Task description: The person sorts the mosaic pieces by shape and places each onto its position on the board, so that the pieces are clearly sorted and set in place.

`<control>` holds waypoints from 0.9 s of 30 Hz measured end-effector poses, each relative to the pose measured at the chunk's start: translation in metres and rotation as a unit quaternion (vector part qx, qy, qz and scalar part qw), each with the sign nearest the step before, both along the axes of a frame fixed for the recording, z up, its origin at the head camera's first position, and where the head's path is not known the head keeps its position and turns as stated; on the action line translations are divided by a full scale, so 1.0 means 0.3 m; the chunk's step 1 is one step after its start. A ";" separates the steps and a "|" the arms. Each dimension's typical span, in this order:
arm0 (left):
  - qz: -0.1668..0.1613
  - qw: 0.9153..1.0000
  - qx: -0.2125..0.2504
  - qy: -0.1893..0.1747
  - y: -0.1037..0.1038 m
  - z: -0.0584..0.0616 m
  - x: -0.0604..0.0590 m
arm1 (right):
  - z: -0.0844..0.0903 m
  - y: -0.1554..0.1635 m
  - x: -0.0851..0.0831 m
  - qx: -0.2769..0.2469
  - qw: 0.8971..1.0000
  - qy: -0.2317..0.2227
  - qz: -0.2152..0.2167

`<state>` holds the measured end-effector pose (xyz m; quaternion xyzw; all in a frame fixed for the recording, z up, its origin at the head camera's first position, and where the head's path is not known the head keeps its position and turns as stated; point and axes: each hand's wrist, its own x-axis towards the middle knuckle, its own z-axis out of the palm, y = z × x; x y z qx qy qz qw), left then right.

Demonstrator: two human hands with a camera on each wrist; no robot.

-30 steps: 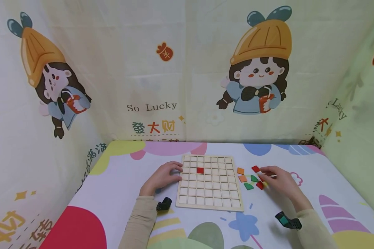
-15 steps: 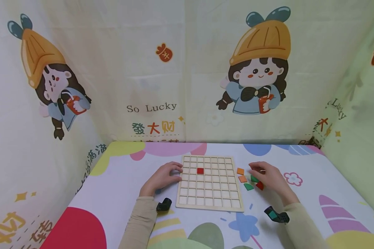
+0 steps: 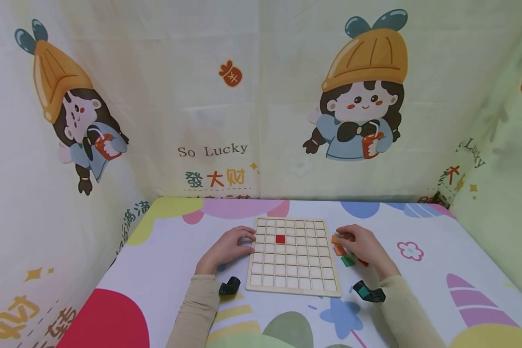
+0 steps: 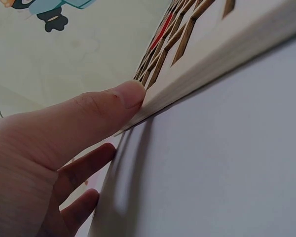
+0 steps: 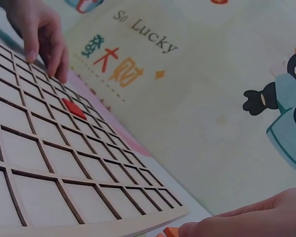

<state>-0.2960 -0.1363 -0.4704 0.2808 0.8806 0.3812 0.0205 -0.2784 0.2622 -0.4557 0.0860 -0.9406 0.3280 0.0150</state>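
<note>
As the right hand (image 3: 363, 244) travels toward the left hand (image 3: 228, 247), its fingertips leave the outer part of the loose pile and arrive beside the board (image 3: 291, 258).

Right hand: narrow, thumb and fingers drawn together; cannot tell whether a tile is held. At its fingertips, two orange tiles (image 3: 339, 251); under its near side, one green tile (image 3: 347, 261) and the visible end of a loose red tile (image 3: 363, 263).

Left hand: unmoved, fingers relaxed, thumb touching the board's near-hand edge.

Board: light wood, square cells, lying between the hands, position unchanged. One seated red tile (image 3: 280, 239), a few cells in from the left hand's fingertips, also unchanged; no other filled cell visible.

Bearing on the work, as judged: an early stage, the right hand now nearer the grid, no new tile seated.

Writing: on the wall cloth beyond and between the hands, "So Lucky" (image 3: 212, 151); below it, "發大财" (image 3: 215, 178), with a further line cut off by the table. Beyond the right hand, on the side cloth, a slanted, partial "Lucky" (image 3: 474, 152). Wrist cameras (image 3: 229, 286) behind each hand: no legible brand.
</note>
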 end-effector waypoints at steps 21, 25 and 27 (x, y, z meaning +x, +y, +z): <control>0.001 1.000 -0.012 0.004 0.002 0.012 0.004 | -0.002 -0.019 -0.002 0.040 0.999 0.009 0.018; 0.003 1.000 -0.016 0.006 0.002 0.009 0.002 | -0.009 -0.017 -0.005 0.041 0.999 0.021 0.013; 0.004 1.000 -0.016 0.007 0.002 0.008 0.001 | -0.010 -0.016 -0.005 0.044 0.998 0.030 0.012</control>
